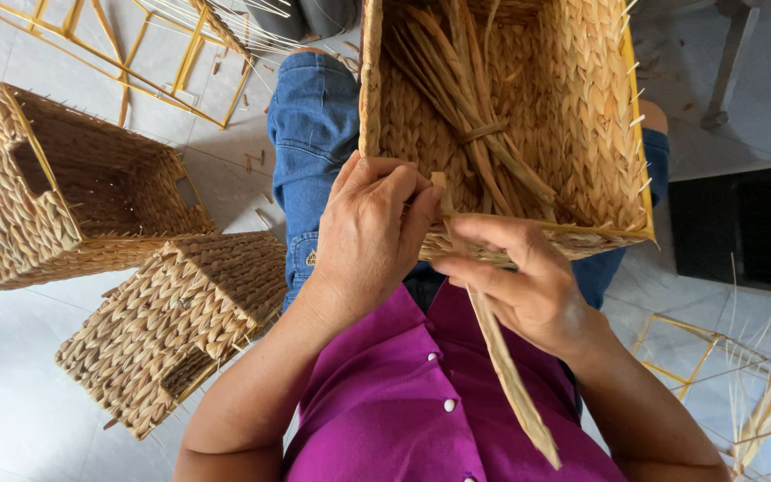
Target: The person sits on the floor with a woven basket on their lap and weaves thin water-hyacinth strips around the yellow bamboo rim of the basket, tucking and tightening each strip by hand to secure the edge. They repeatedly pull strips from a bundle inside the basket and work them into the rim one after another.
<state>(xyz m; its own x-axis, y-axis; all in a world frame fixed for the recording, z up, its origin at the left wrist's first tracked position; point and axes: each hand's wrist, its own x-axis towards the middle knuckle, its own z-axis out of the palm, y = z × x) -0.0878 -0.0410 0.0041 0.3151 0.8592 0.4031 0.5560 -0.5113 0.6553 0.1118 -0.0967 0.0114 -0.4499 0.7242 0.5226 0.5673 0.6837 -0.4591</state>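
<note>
Your left hand (369, 234) sits w/ fingers curled together over the near rim of the woven basket (582, 134) on your lap, pressing the weave right at the edge. Your right hand (515, 281) is closed on a flat dried straw strand (503, 357), pinched btw thumb & fingers just beside the left hand; the strand's short top end pokes up at the rim, the long twisted tail hangs down past your wrist over the magenta shirt (403, 393). Basket is tipped toward you, open side facing the cam, yellow wire frame showing along its right & bottom edges, a tied bundle of straw (470, 107) lying inside. On the tiled floor to your left: two finished woven baskets (73, 187), touching, one w/ a handle cutout. Bare yellow wire frames (171, 54) at top left, more at lower right. Blue jeans (314, 134) under the basket
</note>
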